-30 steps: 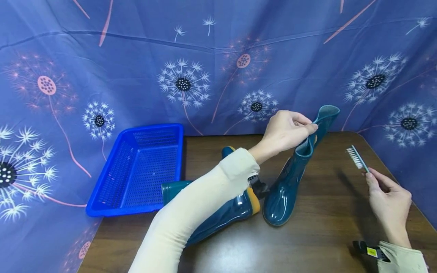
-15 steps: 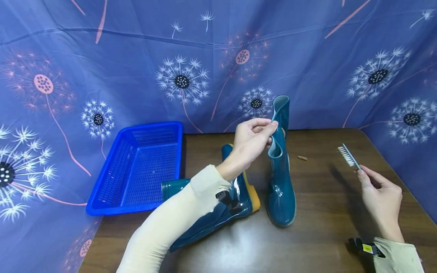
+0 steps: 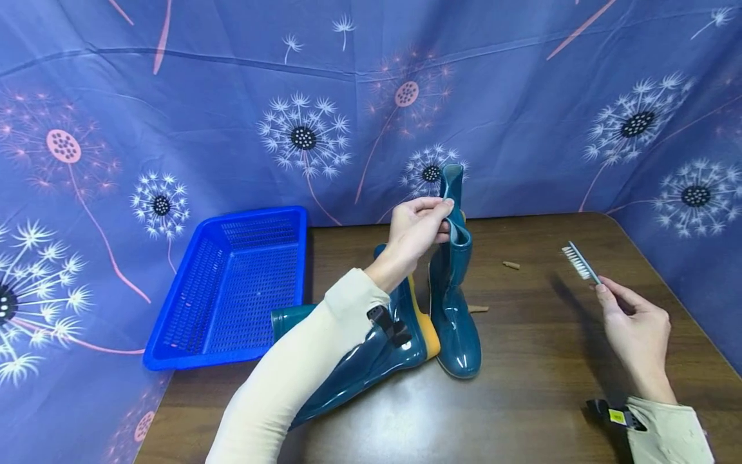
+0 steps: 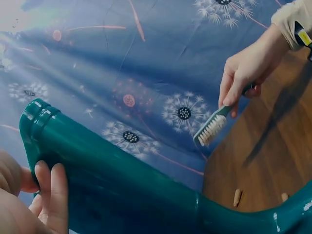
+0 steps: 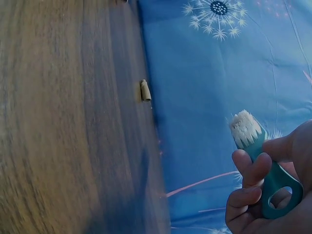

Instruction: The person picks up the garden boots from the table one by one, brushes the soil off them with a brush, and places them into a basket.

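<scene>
My left hand (image 3: 413, 232) pinches the top rim of a glossy teal rain boot (image 3: 458, 322), whose shaft stands up with its opening squeezed together. In the left wrist view the boot shaft (image 4: 122, 175) runs across the picture, with the thumb and fingers at its rim. A second rain boot (image 3: 365, 380) with a yellow sole lies on its side, partly behind my left sleeve. Off to the right, my right hand (image 3: 637, 335) holds a small green brush (image 3: 581, 263) above the table. Its white bristles (image 5: 244, 127) and ringed handle show in the right wrist view.
A blue plastic basket (image 3: 304, 270) stands on the left side of the brown wooden table (image 3: 539, 386). Two small tan pieces (image 3: 511, 265) lie on the tabletop right of the upright boot. Behind the table hangs a blue dandelion-patterned cloth (image 3: 232, 77).
My left hand has brought the boot leftward, close against the lying boot's sole. Tan pieces have come into sight on the table. The right hand with the brush has shifted slightly left.
</scene>
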`<state>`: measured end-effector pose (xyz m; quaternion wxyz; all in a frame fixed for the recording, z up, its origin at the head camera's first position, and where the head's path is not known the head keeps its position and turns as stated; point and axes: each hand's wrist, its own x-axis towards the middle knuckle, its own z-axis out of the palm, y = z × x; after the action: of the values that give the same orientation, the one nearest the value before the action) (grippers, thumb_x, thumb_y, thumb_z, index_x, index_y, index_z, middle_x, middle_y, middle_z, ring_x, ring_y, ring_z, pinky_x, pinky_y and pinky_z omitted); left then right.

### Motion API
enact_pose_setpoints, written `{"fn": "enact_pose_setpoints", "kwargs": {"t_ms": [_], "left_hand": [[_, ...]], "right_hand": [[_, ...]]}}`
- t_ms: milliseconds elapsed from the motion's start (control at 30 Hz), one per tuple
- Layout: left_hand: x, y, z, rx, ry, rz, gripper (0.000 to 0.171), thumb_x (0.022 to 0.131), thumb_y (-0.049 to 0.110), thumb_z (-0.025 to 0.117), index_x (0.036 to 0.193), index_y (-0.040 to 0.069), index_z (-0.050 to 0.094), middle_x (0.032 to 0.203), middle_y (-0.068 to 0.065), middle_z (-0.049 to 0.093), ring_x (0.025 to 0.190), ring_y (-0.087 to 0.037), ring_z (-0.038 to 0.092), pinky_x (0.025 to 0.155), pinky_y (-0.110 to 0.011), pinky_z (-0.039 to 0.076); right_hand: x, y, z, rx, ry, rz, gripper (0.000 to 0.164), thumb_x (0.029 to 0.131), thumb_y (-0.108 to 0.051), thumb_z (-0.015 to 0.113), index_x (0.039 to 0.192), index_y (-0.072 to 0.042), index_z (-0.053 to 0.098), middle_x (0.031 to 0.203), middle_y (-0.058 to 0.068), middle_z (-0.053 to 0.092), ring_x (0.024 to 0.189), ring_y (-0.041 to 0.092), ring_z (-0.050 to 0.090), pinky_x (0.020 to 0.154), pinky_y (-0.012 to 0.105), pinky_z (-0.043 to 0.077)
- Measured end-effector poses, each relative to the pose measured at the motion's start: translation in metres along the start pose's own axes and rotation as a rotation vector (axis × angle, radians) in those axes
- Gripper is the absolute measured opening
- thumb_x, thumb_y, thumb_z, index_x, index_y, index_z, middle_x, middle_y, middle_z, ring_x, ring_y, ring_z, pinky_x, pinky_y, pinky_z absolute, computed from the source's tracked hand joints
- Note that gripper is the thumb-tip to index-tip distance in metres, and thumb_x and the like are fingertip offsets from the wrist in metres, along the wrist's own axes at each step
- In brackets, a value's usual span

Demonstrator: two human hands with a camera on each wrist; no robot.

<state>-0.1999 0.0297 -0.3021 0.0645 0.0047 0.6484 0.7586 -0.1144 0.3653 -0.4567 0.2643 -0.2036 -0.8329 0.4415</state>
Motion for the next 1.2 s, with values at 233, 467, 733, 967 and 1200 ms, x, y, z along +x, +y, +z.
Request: {"fn": "enact_pose_setpoints", "kwargs": {"t_ms": [233,467,733,967,1200], "left_hand": [[0.007,-0.008,0.034,-0.095,-0.009,-0.045,0.022,0.103,0.011,0.07,0.118,-0.005,0.074,0.102,-0.022,0.081,0.064,-0.005,0.066,0.069,-0.022,0.062],[0.009,-0.012,0.04,-0.219,0.036,-0.138,0.021,0.103,0.013,0.072,0.117,0.0,0.078,0.08,-0.002,0.073,0.067,-0.006,0.064,0.069,-0.02,0.058],[0.0,-0.007,-0.027,-0.144,0.028,-0.162,0.034,0.105,0.016,0.069,0.134,0.0,0.07,0.075,0.004,0.064,0.063,-0.004,0.058,0.062,-0.015,0.053],[-0.018,-0.009,-0.09,0.05,0.038,-0.067,0.036,0.105,0.018,0.069,0.135,-0.001,0.068,0.082,0.007,0.07,0.068,-0.004,0.059,0.065,-0.016,0.055],[-0.041,-0.02,-0.136,0.488,0.079,0.188,0.028,0.102,0.023,0.073,0.119,0.001,0.073,0.1,-0.014,0.082,0.065,-0.008,0.069,0.064,-0.023,0.057]], "right_hand": [[0.0,0.003,0.002,0.001,0.002,0.001,0.033,0.101,-0.024,0.072,0.127,-0.004,0.078,0.077,-0.055,0.052,0.076,-0.027,0.054,0.067,0.001,0.038],[-0.003,0.003,0.004,0.009,-0.011,0.004,0.032,0.102,-0.024,0.071,0.126,-0.004,0.078,0.079,-0.051,0.059,0.075,-0.026,0.056,0.065,0.002,0.039],[-0.005,-0.003,0.005,0.009,-0.011,-0.007,0.031,0.101,-0.024,0.072,0.125,-0.006,0.079,0.077,-0.052,0.057,0.072,-0.022,0.055,0.064,0.004,0.039],[-0.013,-0.012,0.013,-0.026,-0.003,-0.07,0.03,0.1,-0.025,0.073,0.123,-0.006,0.08,0.077,-0.055,0.053,0.068,-0.017,0.051,0.062,0.007,0.037],[-0.031,-0.044,0.023,0.055,-0.017,-0.173,0.024,0.098,-0.017,0.076,0.118,-0.005,0.082,0.084,-0.053,0.057,0.08,-0.025,0.057,0.072,0.004,0.038]]}}
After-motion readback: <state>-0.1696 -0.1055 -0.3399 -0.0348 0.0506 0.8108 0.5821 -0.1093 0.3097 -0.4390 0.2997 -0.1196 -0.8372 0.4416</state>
